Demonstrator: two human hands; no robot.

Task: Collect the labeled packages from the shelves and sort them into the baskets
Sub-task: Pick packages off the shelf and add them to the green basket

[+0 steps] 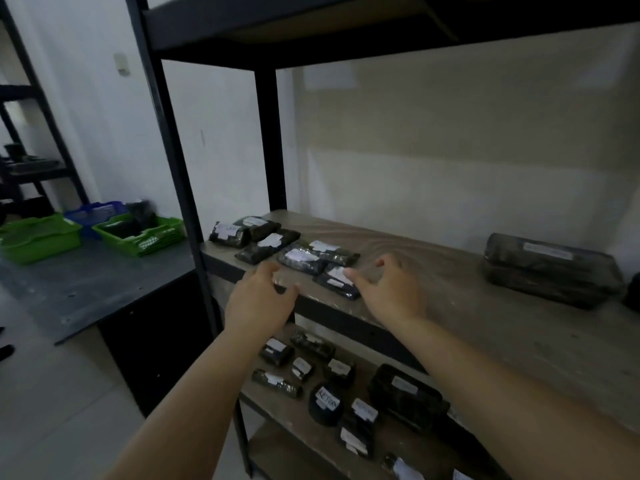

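On the wooden shelf [433, 271], both hands' grips, left hand [258, 299] and right hand [391, 289], hover spread and empty over labeled packages [301, 258].

A dim room with pale walls [450, 133] and a light tiled floor [52, 410]. A black metal shelving unit [266, 140] with wooden boards stands beside a grey surface [97, 282].

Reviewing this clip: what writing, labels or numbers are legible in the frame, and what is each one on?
"RETURN", or close to it: handwritten on the white label of a round dark package on the lower shelf; the last letters are unclear.
White labels on the packages on the middle shelf: writing present, too blurred to read.
Label on the large package at the right: too blurred.
Labels in the baskets: unreadable.
No other text is visible.
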